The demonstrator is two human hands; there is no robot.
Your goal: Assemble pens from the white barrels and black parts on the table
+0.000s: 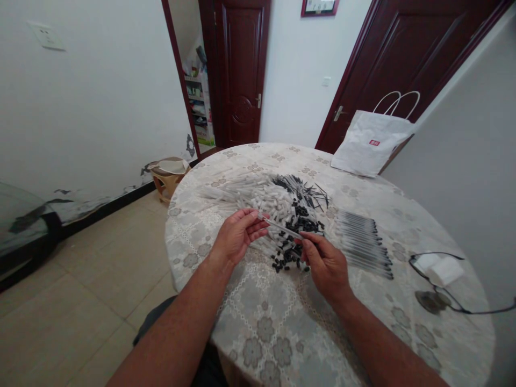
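Note:
Between my hands a thin pen with a clear barrel [283,228] is held at a slant. My right hand [327,265] pinches its near right end. At the other end, the thumb and a finger of my left hand [241,236] close on the tip, where a small pale piece partly shows. Just beyond lie a heap of clear and white pen parts [262,196], a scatter of small black caps [300,228] and a bundle of dark thin refills [304,189]. To the right, several pens with dark ends [365,243] lie side by side in a row.
The round table has a patterned tablecloth [268,333]. Eyeglasses [437,282] and a folded white tissue [443,270] lie at the right. A white paper bag [368,142] stands at the back right. A wooden stool [167,177] is left of the table.

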